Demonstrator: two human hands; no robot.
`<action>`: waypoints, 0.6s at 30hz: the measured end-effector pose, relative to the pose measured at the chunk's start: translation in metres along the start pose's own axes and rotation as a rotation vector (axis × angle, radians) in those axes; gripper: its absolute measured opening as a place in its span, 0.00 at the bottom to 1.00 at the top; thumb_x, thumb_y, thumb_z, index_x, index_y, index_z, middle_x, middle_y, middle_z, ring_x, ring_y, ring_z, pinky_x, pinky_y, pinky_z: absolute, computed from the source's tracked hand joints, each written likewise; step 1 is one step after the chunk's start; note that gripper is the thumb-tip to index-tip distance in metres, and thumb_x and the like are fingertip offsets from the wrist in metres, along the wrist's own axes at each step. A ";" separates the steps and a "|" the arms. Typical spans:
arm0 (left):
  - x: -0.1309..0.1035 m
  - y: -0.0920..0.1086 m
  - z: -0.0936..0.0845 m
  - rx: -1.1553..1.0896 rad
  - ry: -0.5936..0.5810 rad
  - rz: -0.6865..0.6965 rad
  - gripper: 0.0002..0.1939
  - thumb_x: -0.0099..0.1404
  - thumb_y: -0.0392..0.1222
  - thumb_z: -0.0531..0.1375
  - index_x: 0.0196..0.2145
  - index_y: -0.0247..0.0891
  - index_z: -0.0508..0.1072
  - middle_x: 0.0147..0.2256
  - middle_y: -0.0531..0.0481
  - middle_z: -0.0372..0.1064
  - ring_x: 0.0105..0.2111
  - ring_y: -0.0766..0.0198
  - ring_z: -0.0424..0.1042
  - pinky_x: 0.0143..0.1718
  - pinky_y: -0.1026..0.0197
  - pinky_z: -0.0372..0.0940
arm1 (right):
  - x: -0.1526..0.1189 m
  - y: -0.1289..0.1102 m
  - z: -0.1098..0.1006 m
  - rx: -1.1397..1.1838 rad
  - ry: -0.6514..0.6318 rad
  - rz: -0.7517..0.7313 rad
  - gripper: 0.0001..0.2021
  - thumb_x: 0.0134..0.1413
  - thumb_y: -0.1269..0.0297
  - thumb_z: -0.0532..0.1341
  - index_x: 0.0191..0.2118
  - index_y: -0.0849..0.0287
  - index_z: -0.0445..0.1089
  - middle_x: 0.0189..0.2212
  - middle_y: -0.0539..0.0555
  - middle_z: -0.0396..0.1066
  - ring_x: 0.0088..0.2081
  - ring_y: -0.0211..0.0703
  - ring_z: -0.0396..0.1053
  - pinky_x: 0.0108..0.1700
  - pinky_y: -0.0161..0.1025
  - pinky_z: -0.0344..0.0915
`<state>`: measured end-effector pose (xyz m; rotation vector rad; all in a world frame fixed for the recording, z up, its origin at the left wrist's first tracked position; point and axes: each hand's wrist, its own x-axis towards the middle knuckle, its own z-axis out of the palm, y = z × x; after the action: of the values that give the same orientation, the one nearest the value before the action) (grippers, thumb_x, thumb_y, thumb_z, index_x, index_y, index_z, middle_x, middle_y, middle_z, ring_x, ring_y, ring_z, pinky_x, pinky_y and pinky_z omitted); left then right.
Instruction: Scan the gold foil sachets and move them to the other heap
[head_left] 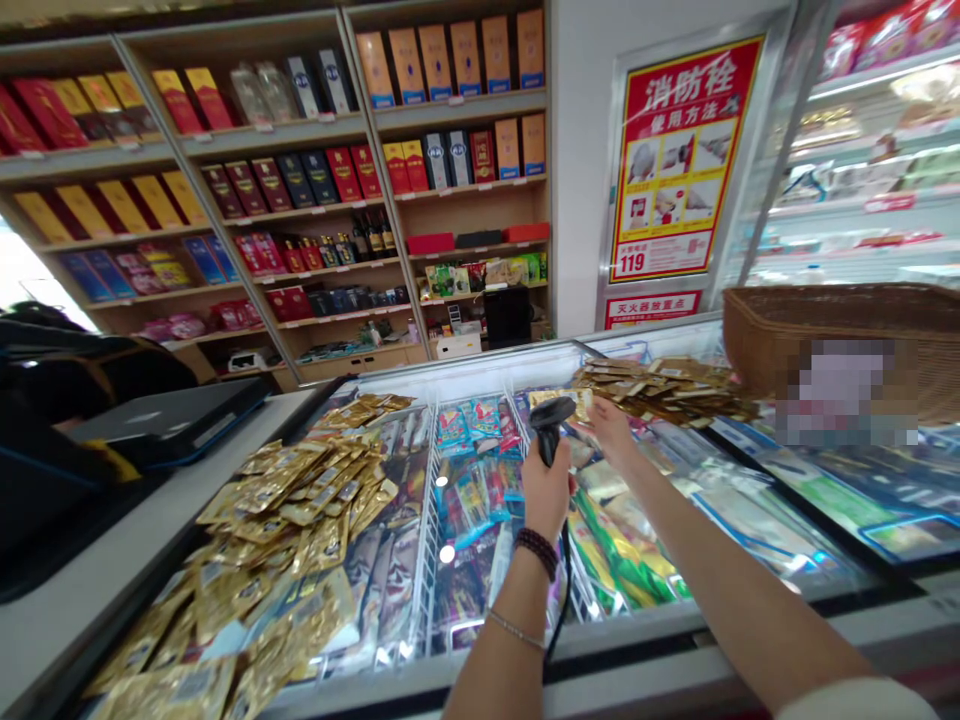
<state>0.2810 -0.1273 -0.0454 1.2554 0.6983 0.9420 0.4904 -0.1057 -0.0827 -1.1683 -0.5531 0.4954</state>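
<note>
My left hand, with a beaded bracelet on its wrist, is wrapped round the handle of a black barcode scanner. A cable runs down from the scanner along my forearm. Just right of it, my right hand pinches the edge of a gold foil packet, which lies partly behind the scanner head. Past my right hand is a pile of gold packets on the freezer's glass top. A larger pile of similar packets spreads over the left side of the glass.
Under the glass of the chest freezer are wire dividers and colourful frozen packs. A wicker basket stands at the right. A dark flat device rests on the left counter. Shelves of boxed goods line the back wall.
</note>
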 end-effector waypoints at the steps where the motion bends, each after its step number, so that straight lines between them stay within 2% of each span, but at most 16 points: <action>1: 0.000 0.000 0.000 -0.001 0.004 0.004 0.32 0.67 0.75 0.77 0.37 0.46 0.72 0.22 0.59 0.66 0.19 0.64 0.69 0.21 0.64 0.58 | -0.001 0.000 0.000 0.001 0.008 0.002 0.16 0.53 0.48 0.80 0.39 0.49 0.79 0.36 0.52 0.83 0.47 0.59 0.86 0.62 0.71 0.89; 7: 0.000 0.004 0.000 -0.030 0.024 0.043 0.37 0.59 0.80 0.77 0.35 0.46 0.70 0.22 0.60 0.65 0.17 0.66 0.66 0.20 0.64 0.56 | -0.007 0.000 0.004 -0.080 0.060 0.031 0.14 0.56 0.53 0.77 0.40 0.48 0.73 0.32 0.48 0.77 0.39 0.56 0.87 0.57 0.64 0.92; 11: 0.001 0.006 -0.001 -0.063 0.056 0.062 0.42 0.52 0.86 0.78 0.35 0.46 0.71 0.22 0.61 0.64 0.17 0.67 0.64 0.19 0.65 0.55 | -0.009 -0.003 0.004 -0.110 0.165 0.119 0.10 0.57 0.60 0.73 0.40 0.49 0.73 0.33 0.48 0.77 0.37 0.55 0.88 0.51 0.60 0.92; 14: 0.002 0.007 0.000 -0.068 0.059 0.057 0.44 0.48 0.88 0.79 0.33 0.45 0.72 0.22 0.60 0.66 0.16 0.68 0.63 0.18 0.64 0.56 | -0.009 -0.014 -0.011 -0.089 0.210 0.113 0.09 0.56 0.64 0.73 0.40 0.50 0.74 0.36 0.51 0.82 0.37 0.53 0.89 0.50 0.57 0.93; 18: 0.003 0.004 0.006 -0.050 0.044 0.049 0.46 0.45 0.90 0.79 0.34 0.45 0.73 0.22 0.59 0.67 0.15 0.68 0.63 0.17 0.64 0.54 | -0.001 -0.042 -0.049 0.026 0.279 0.091 0.11 0.54 0.68 0.76 0.39 0.51 0.75 0.34 0.53 0.84 0.39 0.57 0.91 0.50 0.57 0.93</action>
<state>0.2868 -0.1275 -0.0403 1.2157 0.6771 1.0243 0.5240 -0.1544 -0.0573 -1.2170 -0.2529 0.4071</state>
